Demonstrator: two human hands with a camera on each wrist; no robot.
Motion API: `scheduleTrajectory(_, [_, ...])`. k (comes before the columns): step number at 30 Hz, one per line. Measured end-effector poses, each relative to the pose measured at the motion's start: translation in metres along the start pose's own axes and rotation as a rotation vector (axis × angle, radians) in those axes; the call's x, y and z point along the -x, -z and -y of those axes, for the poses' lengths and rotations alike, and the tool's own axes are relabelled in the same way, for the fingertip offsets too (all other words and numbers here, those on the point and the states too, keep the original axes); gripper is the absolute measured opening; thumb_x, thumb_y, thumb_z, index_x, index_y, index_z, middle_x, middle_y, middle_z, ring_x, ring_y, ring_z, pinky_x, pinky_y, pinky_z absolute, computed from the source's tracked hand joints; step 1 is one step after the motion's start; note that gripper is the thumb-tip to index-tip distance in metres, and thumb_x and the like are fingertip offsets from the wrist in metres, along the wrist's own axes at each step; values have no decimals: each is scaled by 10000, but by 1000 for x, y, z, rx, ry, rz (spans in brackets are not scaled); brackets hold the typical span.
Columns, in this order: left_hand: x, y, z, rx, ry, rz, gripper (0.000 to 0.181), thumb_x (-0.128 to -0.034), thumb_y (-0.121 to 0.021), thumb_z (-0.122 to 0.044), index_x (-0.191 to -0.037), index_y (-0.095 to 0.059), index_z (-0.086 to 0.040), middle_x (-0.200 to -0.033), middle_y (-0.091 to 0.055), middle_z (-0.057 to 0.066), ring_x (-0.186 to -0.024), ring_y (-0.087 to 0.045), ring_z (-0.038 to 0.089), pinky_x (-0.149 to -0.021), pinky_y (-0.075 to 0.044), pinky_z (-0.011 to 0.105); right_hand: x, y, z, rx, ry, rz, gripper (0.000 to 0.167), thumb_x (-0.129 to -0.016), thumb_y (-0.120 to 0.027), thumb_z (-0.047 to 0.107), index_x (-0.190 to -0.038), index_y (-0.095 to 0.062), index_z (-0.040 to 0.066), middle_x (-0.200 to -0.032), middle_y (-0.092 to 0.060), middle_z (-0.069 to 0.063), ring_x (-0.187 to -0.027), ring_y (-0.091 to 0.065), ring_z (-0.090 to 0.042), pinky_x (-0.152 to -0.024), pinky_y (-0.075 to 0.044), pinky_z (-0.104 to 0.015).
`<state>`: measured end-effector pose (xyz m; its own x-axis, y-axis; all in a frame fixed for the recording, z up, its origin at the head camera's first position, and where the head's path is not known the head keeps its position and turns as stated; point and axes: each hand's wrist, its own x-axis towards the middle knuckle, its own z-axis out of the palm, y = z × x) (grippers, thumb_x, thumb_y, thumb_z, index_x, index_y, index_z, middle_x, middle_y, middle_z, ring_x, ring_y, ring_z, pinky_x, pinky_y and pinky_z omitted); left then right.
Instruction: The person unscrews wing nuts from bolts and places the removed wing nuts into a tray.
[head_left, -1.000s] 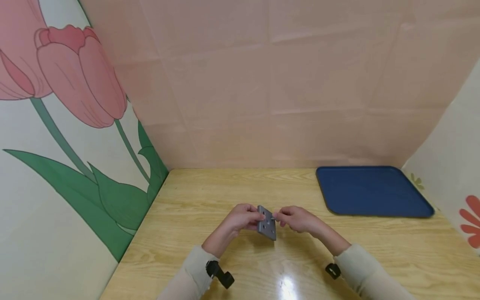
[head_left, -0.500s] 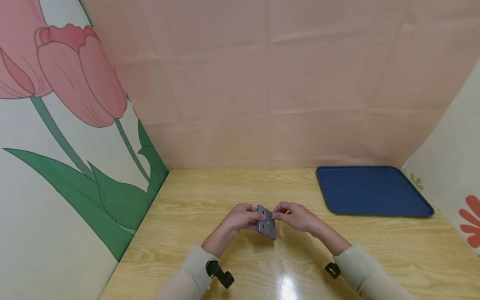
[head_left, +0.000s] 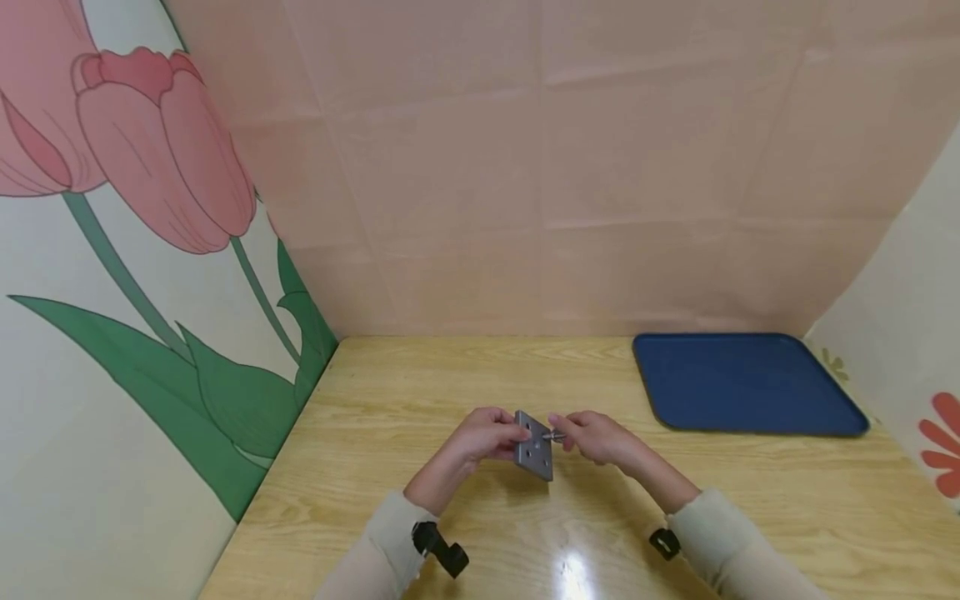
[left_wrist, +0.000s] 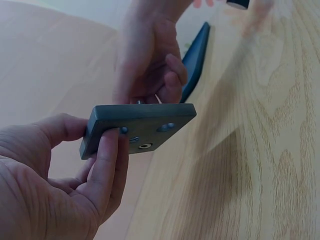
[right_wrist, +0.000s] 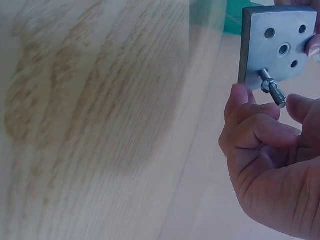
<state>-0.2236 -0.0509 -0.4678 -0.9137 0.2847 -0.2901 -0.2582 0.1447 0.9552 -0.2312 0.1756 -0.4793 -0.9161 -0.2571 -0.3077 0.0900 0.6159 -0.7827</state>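
A square grey metal plate (head_left: 533, 447) with several round holes is held up above the table, tilted. My left hand (head_left: 483, 434) pinches it by one edge, thumb on one face and fingers behind, as the left wrist view (left_wrist: 75, 165) of the hand shows. A threaded bolt (right_wrist: 272, 89) with a nut partway along it sticks out of one corner hole of the plate (right_wrist: 255, 47). The curled fingers and thumb of my right hand (head_left: 594, 437) are around the bolt's free end; how firmly they touch it is hard to see.
A blue tray (head_left: 750, 383) lies at the back right of the wooden table (head_left: 420, 375). Walls stand behind and on both sides, the left one with a tulip picture (head_left: 165, 150). Black straps (head_left: 438, 548) sit on both wrists.
My right fingers first shifted closer to the plate, then drew slightly back to the right, so more of the bolt shows. The left hand and plate have stayed nearly still.
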Motion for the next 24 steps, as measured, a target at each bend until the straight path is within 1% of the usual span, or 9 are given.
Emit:
scheduleTrajectory(2, [0, 0, 1, 6, 0, -1, 228, -870, -759, -83, -1029, -653, 41, -912, -743, 140, -782, -731, 193, -696, -623, 324, 0, 0, 0, 4, 1, 6, 546, -1035, -467, 548, -1095, -696, 56, -588, -482, -13, -479, -317, -111, -472, -282, -253])
scheduleTrajectory(3, [0, 0, 1, 8, -1, -1, 224, -869, -758, -81, -1025, -653, 42, -911, -743, 141, -781, -731, 193, -695, -623, 324, 0, -1, -1, 3, 6, 7, 520, -1038, -471, 535, -1092, -696, 69, -593, -498, -23, -481, -321, -113, -472, -282, -253])
scheduleTrajectory(8, [-1, 0, 2, 6, -8, 2, 218, -870, -754, -81, -1019, -655, 45, -913, -745, 141, -781, -731, 192, -695, -622, 321, -1, -1, 0, 1, 26, 16, 469, -1044, -488, 499, -1087, -701, 84, -742, -616, -118, -491, -345, -116, -477, -295, -256])
scheduleTrajectory(10, [-1, 0, 2, 3, -9, 5, 220, -871, -754, -84, -1021, -655, 44, -915, -746, 138, -783, -730, 190, -696, -622, 319, -1, -1, -1, 9, 34, 22, 483, -1042, -486, 507, -1078, -703, 77, -776, -633, -138, -491, -352, -114, -474, -300, -254])
scheduleTrajectory(12, [-1, 0, 1, 3, -8, 8, 222, -874, -753, -86, -1023, -654, 45, -915, -745, 138, -784, -730, 190, -699, -622, 318, 0, -1, 0, 9, 33, 27, 500, -1032, -492, 530, -1063, -706, 79, -776, -635, -147, -490, -354, -113, -473, -299, -253])
scheduleTrajectory(17, [2, 1, 1, -4, -4, 5, 218, -878, -750, -85, -1026, -652, 42, -912, -746, 137, -783, -729, 190, -696, -621, 322, 0, -2, 0, 6, 38, 31, 503, -1014, -510, 560, -1060, -709, 100, -823, -656, -84, -504, -373, -114, -480, -313, -253])
scheduleTrajectory(21, [1, 2, 1, -6, 0, 0, 222, -876, -754, -89, -1027, -650, 37, -915, -745, 134, -784, -726, 188, -696, -620, 320, 0, -1, -1, 8, 62, 39, 451, -1022, -534, 509, -1076, -703, 95, -854, -660, -58, -525, -399, -126, -488, -336, -262])
scheduleTrajectory(24, [2, 2, 1, -7, 0, 2, 229, -878, -755, -95, -1034, -648, 34, -922, -741, 136, -788, -727, 193, -699, -620, 323, 1, 0, 0, 21, 95, 49, 374, -1013, -587, 448, -1073, -694, 95, -875, -653, -70, -594, -450, -153, -523, -375, -286])
